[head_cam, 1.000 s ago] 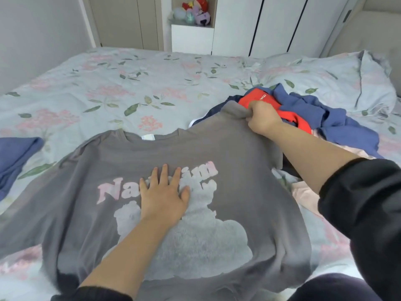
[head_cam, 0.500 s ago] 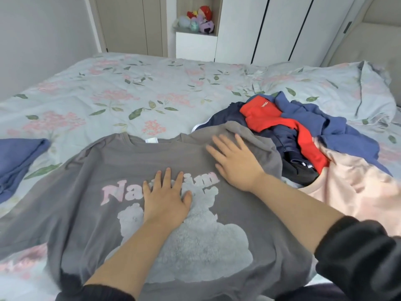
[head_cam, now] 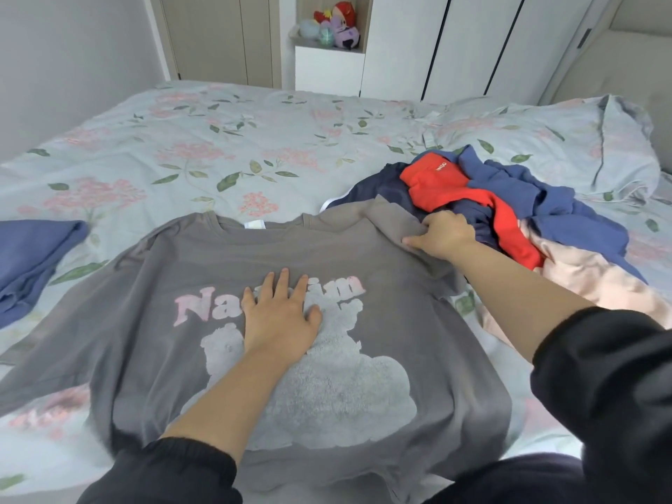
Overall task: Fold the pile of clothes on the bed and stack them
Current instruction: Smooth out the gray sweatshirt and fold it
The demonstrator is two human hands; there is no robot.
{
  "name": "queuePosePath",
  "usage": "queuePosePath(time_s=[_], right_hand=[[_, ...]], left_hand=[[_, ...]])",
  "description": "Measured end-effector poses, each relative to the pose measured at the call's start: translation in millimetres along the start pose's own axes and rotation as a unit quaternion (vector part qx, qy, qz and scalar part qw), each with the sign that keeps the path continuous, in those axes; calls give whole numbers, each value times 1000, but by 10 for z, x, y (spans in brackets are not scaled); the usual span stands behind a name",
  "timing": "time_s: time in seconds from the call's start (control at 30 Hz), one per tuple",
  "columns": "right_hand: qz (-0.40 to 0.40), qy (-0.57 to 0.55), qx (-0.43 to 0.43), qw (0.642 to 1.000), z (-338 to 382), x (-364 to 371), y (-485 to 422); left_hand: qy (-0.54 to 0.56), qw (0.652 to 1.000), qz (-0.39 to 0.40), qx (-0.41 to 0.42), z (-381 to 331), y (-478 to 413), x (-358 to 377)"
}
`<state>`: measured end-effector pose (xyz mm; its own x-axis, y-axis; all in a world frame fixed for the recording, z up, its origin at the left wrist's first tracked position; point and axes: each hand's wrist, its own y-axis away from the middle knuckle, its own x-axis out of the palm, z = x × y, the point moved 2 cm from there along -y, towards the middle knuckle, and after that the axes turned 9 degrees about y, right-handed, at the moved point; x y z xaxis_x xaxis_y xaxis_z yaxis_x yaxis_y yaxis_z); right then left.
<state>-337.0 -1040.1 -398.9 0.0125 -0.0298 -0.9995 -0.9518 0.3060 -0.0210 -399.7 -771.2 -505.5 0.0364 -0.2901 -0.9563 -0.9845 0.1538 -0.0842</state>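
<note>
A grey T-shirt (head_cam: pixel 152 321) with pink lettering and a pale bear print lies face up, spread on the bed in front of me. My left hand (head_cam: pixel 280 318) presses flat on its chest print, fingers straight. My right hand (head_cam: pixel 442 234) grips the shirt's right shoulder and sleeve, fingers curled into the bunched cloth. Just beyond that hand lies the pile of unfolded clothes (head_cam: pixel 509 198): a red garment, blue and navy pieces and a pale pink one.
A folded blue garment (head_cam: pixel 32 249) lies at the left edge of the floral bedspread (head_cam: pixel 203 150). A pillow (head_cam: pixel 567 140) sits at the back right. White wardrobes and a shelf with plush toys (head_cam: pixel 336 25) stand behind the bed.
My right hand let go of the sleeve, lay flat on the shirt's upper right, and now has moved right and gripped the shoulder cloth. My left hand stays pressed on the print.
</note>
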Motion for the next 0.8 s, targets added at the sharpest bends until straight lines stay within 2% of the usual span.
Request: queuePosePath(time_s=[0.07, 0.13, 0.2, 0.23, 0.3, 0.4, 0.47, 0.53, 0.63, 0.73, 0.8], right_hand=[[-43, 15, -19, 999, 82, 67, -10], [-105, -103, -31, 989, 136, 62, -19], [-119, -259, -30, 958, 145, 8, -19], [-123, -293, -32, 948, 136, -34, -27], [-149, -257, -31, 954, 82, -134, -65], [-193, -109, -7, 975, -76, -269, -192], [-192, -123, 24, 973, -205, -345, -300], [-165, -208, 58, 962, -309, -432, -390], [-90, -358, 104, 923, -414, -569, -498], [-17, -525, 123, 842, -433, -643, -524], [4, -576, 113, 810, -433, -652, -536]], left_hand=[[4, 1000, -3, 2, 0, -1, -5], [5, 1000, -3, 3, 1, -2, -11], [5, 1000, -2, 4, -2, 2, -13], [5, 1000, -2, 3, -3, 4, -15], [6, 1000, -2, 3, -5, -1, -12], [1, 1000, -5, 3, 0, -5, 1], [-3, 1000, -9, 3, 4, -11, 6], [-7, 1000, -13, 4, 6, -10, 16], [-10, 1000, -18, 7, 12, -11, 33], [-8, 1000, -13, 3, 20, -20, 27], [-3, 1000, -15, 1, 7, -15, 11]])
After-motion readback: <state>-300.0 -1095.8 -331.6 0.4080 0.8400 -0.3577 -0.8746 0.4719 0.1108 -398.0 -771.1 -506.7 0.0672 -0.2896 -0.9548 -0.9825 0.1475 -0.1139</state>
